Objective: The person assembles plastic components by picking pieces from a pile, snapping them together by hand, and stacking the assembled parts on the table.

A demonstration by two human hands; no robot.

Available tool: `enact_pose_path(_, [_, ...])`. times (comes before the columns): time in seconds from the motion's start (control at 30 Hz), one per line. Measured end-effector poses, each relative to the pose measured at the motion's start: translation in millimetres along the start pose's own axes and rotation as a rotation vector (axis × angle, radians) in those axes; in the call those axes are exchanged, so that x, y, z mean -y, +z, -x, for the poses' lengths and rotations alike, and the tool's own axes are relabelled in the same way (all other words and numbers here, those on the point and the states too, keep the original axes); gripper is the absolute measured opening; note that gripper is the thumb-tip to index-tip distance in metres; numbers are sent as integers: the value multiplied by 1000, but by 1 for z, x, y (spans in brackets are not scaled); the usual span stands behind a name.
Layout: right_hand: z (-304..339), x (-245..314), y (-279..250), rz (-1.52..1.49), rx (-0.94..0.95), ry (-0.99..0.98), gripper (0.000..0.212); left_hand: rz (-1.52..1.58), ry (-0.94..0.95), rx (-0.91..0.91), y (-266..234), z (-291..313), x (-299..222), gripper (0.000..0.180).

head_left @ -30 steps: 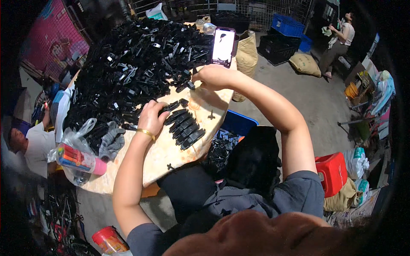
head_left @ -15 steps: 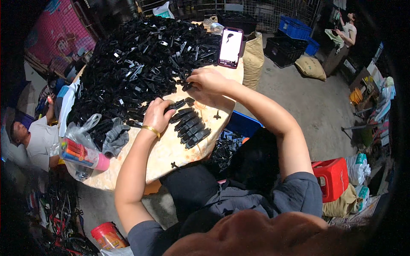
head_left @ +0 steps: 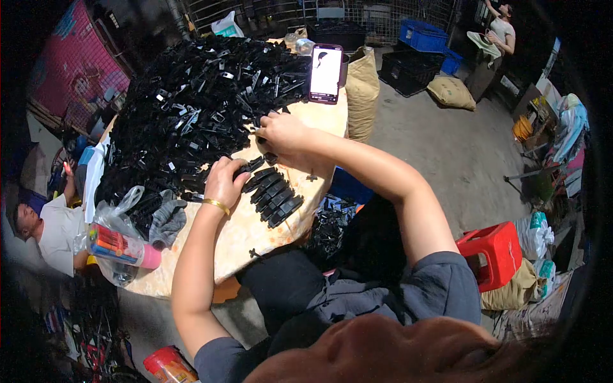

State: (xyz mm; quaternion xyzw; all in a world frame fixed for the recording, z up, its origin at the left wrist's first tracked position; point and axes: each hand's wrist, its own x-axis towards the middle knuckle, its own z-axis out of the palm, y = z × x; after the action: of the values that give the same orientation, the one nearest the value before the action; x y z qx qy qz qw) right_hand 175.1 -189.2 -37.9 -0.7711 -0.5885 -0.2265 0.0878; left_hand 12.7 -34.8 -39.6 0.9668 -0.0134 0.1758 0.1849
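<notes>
A big heap of small black plastic pieces (head_left: 191,96) covers the far left of the table (head_left: 236,252). At its near edge my left hand (head_left: 223,182), with a gold bangle at the wrist, is closed on a black clip-like piece (head_left: 241,168) between thumb and fingers. My right hand (head_left: 282,133) is at the heap's right edge, fingers curled down around a dark piece mostly hidden beneath them. Between the hands and me lies a neat row of several longer black pieces (head_left: 276,199), side by side. One loose piece (head_left: 271,158) rests just below my right hand.
A lit phone (head_left: 325,73) stands beyond my right hand. At the left are a clear tub of colored pens (head_left: 118,244) and a grey glove (head_left: 168,218). A bin of dark parts (head_left: 335,223) sits below the table's right edge. A red stool (head_left: 491,255) is at right; two people are nearby.
The whole view has shifted a little, with the table now further left and lower. My right hand has shifted slightly toward the heap; my left hand stays beside the row.
</notes>
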Motion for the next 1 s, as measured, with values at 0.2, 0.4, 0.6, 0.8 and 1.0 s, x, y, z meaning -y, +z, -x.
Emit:
enact_pose_path(0.2, [4, 9, -11, -71, 90, 12, 22, -20, 23, -19, 1, 1, 0, 26])
enact_pose_path(0.4, [6, 11, -14, -131, 98, 5, 21, -13, 36, -25, 1, 1, 1, 26])
enact_pose_path(0.6, [1, 8, -7, -120, 203, 44, 18, -11, 36, -20, 0, 1, 0, 25])
enact_pose_path(0.8, [1, 6, -12, -26, 282, 108, 17, -9, 53, -21, 0, 1, 1, 28])
enact_pose_path(1.0, [5, 6, -8, -100, 199, 111, 19, -6, 55, -24, 0, 2, 1, 27])
